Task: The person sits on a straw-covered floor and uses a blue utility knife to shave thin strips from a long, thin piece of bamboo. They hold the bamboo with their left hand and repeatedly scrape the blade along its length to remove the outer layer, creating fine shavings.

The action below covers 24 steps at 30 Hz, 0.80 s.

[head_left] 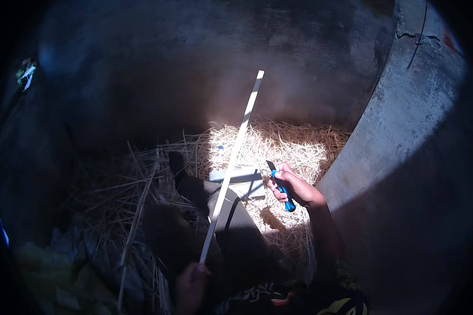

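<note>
My left hand grips the near end of a long thin pale strip, which slants up and away over the straw. At the right, my right hand is closed around a knife with a blue handle, its dark blade pointing up and left. The blade tip is close to the strip but apart from it. My outstretched leg in dark trousers lies under the strip, with the foot pointing away.
Sunlit straw covers the ground ahead. A flat grey slab lies on it under the strip. A curved concrete wall rises on the right and a dark wall behind. Several loose sticks lie on the left.
</note>
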Each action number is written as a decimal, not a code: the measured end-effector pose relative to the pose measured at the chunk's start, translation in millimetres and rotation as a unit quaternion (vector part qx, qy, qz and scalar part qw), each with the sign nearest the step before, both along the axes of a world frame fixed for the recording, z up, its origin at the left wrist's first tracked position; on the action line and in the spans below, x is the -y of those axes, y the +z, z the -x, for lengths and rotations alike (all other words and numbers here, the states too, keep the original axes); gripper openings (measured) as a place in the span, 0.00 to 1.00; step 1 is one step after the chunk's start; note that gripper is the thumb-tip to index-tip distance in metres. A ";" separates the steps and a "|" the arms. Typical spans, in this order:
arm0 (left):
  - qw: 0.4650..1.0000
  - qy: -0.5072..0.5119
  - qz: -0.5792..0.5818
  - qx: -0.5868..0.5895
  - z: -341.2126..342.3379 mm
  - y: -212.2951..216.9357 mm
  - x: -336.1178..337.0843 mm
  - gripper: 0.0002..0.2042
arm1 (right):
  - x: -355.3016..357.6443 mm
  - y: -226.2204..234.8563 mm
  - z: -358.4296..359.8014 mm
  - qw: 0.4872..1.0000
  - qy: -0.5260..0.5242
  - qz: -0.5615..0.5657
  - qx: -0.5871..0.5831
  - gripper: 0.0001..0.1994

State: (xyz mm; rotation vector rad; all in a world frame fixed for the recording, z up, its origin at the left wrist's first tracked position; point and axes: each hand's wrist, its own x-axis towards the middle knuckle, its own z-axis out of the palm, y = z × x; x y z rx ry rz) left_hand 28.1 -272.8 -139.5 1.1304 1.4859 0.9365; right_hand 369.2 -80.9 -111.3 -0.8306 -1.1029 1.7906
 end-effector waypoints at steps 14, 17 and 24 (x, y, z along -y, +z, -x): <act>0.971 -0.076 -0.145 0.173 -41.0 76.3 -108.5 0.16 | 86.6 115.0 35.3 0.937 -0.087 -0.207 0.266 0.09; 0.948 -0.184 -0.156 0.207 -52.8 90.1 -140.1 0.17 | 89.0 128.3 44.8 0.931 -0.069 -0.227 0.279 0.10; 0.913 -0.248 -0.137 0.294 -63.0 103.9 -134.1 0.29 | 103.2 129.1 76.8 0.970 -0.095 -0.131 0.181 0.11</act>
